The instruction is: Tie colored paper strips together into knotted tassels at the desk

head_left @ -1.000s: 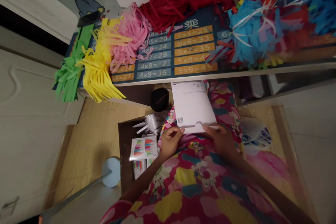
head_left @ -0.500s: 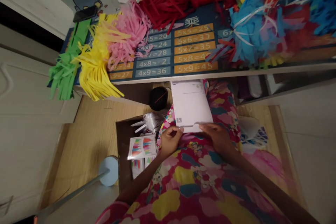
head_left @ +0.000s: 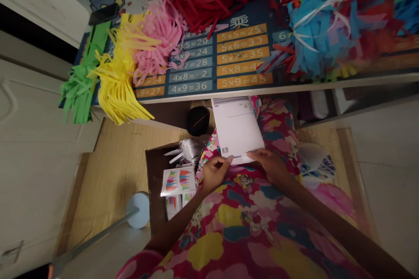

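Note:
On my patterned lap lies a flat white packet (head_left: 241, 128), like an envelope, with faint print and a small grey square mark in its near left corner. Its far end reaches under the desk edge. My left hand (head_left: 216, 172) pinches the near edge, thumb and index finger together at a narrow fold or flap. At the right part of that same edge, my right hand (head_left: 270, 163) grips with thumb and forefinger. Between the fingertips the edge looks slightly lifted; what is inside the packet cannot be seen.
The desk (head_left: 242, 61) ahead carries green (head_left: 80, 91), yellow (head_left: 119, 91), pink (head_left: 159, 35), red (head_left: 209, 2) and blue (head_left: 314, 35) paper tassels, plus a dark phone (head_left: 104, 14). Down left, a brown box (head_left: 154, 174) holds silvery ribbon (head_left: 190, 150) and picture packets (head_left: 178, 181).
My left hand has shifted slightly right along the packet's near edge, and the fold there lies flatter. My right hand stays almost in place. The view has tilted a little.

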A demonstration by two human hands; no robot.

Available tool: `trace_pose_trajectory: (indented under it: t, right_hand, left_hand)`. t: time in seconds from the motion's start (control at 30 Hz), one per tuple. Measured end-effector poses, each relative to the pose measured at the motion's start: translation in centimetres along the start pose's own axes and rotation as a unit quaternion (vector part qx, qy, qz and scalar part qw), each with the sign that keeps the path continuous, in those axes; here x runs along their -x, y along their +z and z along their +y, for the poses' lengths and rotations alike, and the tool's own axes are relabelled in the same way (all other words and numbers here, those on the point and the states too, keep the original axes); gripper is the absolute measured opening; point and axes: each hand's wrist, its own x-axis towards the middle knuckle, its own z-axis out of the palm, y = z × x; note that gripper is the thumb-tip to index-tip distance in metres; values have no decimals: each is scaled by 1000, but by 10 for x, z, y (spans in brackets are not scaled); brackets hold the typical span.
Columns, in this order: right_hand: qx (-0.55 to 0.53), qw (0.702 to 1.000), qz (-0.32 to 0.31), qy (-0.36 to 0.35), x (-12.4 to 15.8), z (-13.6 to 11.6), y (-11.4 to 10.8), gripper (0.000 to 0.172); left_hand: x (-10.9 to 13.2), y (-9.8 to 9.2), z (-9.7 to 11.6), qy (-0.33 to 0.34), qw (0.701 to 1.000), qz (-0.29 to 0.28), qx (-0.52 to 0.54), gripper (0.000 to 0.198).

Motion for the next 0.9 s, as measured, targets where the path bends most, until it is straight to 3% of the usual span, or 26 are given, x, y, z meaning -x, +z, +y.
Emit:
trace_pose_trajectory:
  t: [0.33, 0.5, 0.6, 0.67, 0.77, 0.83, 0.9]
  right_hand:
    - [92, 992, 71, -51, -13, 9, 10, 34]
    - [149, 979, 100, -93, -13, 8, 13, 39]
    - [183, 957, 169, -149, -8, 4, 15, 42]
    - [167, 946, 211, -182, -2, 0, 14, 56]
    - [91, 973, 142, -158, 10, -10, 10, 77]
    - [87, 988, 70, -109, 17, -17, 6, 70]
    - [120, 989, 50, -70, 22, -23, 5, 56]
  left_hand:
    - [-2, 2, -4, 45, 997, 0, -60, 34]
    - [-4, 3, -5, 54, 995, 31, -82, 34]
    - [-6, 4, -4, 33, 994, 80, -60, 33]
    - [-8, 4, -2, -4, 997, 80, 8, 40]
    - [-10, 0, -3, -69, 988, 28, 136, 52]
    - [-10, -2, -4, -88, 979, 9, 183, 50]
    - [-9, -2, -5, -90, 974, 5, 206, 49]
